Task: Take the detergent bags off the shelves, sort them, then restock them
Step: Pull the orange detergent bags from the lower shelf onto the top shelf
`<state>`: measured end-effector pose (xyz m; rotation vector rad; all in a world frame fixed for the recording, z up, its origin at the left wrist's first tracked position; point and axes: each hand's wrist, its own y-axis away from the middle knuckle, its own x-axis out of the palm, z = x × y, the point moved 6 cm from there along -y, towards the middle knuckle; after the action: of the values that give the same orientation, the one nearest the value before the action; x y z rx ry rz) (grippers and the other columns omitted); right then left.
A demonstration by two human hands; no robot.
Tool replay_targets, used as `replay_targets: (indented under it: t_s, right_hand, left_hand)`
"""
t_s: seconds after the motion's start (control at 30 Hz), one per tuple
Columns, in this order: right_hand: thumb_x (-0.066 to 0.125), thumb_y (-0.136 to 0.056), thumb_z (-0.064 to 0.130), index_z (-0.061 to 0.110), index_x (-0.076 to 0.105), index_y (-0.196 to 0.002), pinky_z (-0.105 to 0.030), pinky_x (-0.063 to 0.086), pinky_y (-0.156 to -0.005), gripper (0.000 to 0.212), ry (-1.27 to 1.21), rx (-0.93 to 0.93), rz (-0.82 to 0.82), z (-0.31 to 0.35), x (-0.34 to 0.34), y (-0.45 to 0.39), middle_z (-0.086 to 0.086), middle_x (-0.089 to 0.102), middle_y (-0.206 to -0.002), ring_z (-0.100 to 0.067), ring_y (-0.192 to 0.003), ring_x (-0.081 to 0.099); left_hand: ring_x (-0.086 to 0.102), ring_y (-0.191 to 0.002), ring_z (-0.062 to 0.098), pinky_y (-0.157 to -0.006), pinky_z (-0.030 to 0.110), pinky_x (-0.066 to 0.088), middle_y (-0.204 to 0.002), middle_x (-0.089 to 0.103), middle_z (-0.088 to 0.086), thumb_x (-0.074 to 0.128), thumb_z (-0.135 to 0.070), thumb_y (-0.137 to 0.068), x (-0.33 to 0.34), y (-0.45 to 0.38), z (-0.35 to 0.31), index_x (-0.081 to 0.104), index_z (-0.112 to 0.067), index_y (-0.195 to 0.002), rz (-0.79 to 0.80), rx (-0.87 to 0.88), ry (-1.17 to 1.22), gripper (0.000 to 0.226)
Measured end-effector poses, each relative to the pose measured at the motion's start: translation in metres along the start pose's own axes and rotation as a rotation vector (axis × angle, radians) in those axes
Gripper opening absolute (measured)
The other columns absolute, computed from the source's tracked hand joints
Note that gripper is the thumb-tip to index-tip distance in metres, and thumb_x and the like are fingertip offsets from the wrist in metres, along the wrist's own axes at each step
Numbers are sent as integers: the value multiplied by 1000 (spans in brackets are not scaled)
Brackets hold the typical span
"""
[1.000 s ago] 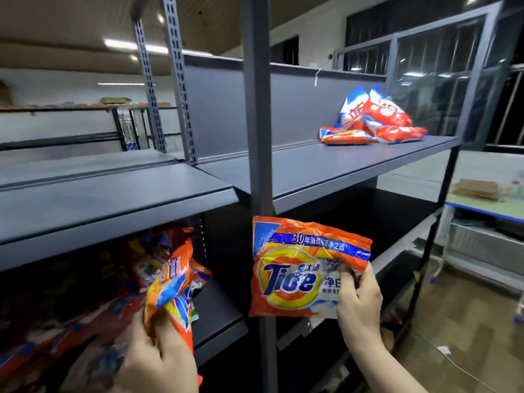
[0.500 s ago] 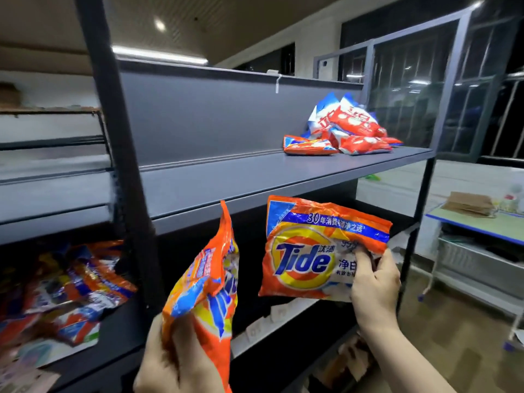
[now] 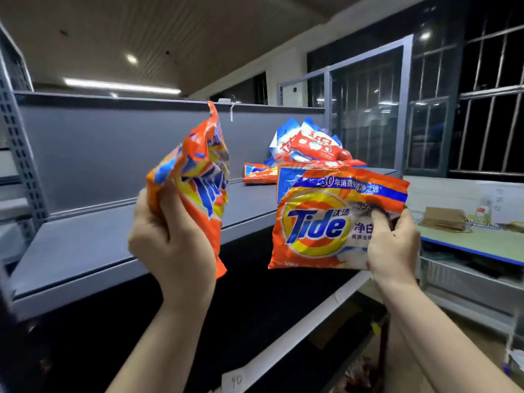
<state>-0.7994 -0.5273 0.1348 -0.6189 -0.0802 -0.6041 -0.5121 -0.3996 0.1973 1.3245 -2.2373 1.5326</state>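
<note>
Orange plastic fills both hands. The left hand has its grip closed round the lower half of a crumpled orange, yellow and blue detergent bag, held upright and edge-on, its sealed top rising well above the fingers. The right hand pinches the lower right corner of a second orange Tide detergent bag, thumb on the printed front, so the bag hangs flat and face-on to the left of that grip. Both bags are held in the air in front of the grey metal shelf, apart from each other. Further back on that shelf lies a small pile of red, white and blue detergent bags, with one flat orange bag just beside it.
</note>
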Motion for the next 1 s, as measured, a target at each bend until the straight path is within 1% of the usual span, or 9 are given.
replay_targets:
  t_s: [0.1, 0.23, 0.37, 0.5, 0.6, 0.83, 0.9, 0.93, 1.0]
  right_hand:
    - [55, -94, 24, 28, 59, -84, -34, 53, -75, 11, -15, -15, 66, -10, 24, -42, 3, 69, -90, -16, -85, 66]
    - [57, -92, 20, 24, 59, -85, -22, 52, -67, 9, -44, -32, 59, -27, 53, -96, 4, 67, -86, 3, -72, 63]
    - [59, -84, 29, 25, 61, -79, -48, 56, -78, 7, -16, -13, 83, -57, 84, -147, 0, 70, -83, -21, -81, 69]
    - [57, -78, 30, 27, 58, -75, -51, 54, -79, 5, -58, 11, 105, -81, 125, -194, 1, 69, -79, -22, -79, 67]
    - [57, -81, 18, 18, 58, -73, -46, 53, -77, 7, -122, 85, 142, -102, 167, -224, -1, 65, -76, -21, -74, 62]
    - [52, -85, 2, 18, 37, -61, -26, 30, -46, 32, -224, 332, 250, -131, 284, -273, 2, 41, -59, -17, -54, 37]
    - [48, -88, 2, 12, 52, -77, -26, 37, -55, 15, -248, 387, 269, -136, 315, -284, -4, 53, -76, -22, -71, 48]
    - [45, -91, 3, 6, 57, -100, -27, 41, -67, 15, -237, 434, 302, -144, 331, -288, -11, 58, -94, -26, -86, 53]
    - [44, -94, 9, 3, 40, -136, -34, 42, -95, 43, -162, 497, 473, -159, 361, -288, -17, 48, -135, -31, -120, 49]
  left_hand:
    - [52, -62, -1, -62, 21, 43, -67, 59, -16, 47, -30, -97, 32, -26, 28, 62, -22, -83, -37, 3, -79, 22]
    - [60, -69, 2, -68, 27, 52, -75, 63, -13, 45, -35, -98, 75, -44, 65, 64, -18, -89, 15, 31, -120, 27]
    - [62, -73, 7, -74, 35, 56, -78, 66, -11, 45, -40, -97, 115, -58, 106, 64, -24, -86, 38, -19, -137, 28]
    - [60, -70, 16, -75, 48, 55, -72, 66, -6, 47, -46, -92, 142, -78, 140, 61, -26, -69, 41, -72, -234, 33]
    - [69, -84, 32, -73, 51, 57, -83, 72, 7, 50, -42, -90, 153, -86, 159, 65, -25, -69, 33, -156, -207, 31]
    - [71, -81, 24, -73, 43, 59, -84, 73, 3, 54, -34, -91, 169, -87, 184, 66, -24, -71, -28, -220, -268, 26]
    - [71, -78, 24, -69, 39, 59, -81, 72, 3, 54, -32, -91, 175, -88, 192, 66, -22, -71, -49, -224, -279, 25]
    - [71, -73, 21, -64, 35, 59, -77, 71, 0, 55, -30, -91, 178, -89, 197, 64, -21, -71, -67, -232, -275, 24]
    - [66, -57, 10, -51, 23, 53, -59, 65, -8, 55, -24, -91, 182, -88, 208, 60, -21, -69, -106, -268, -240, 23]
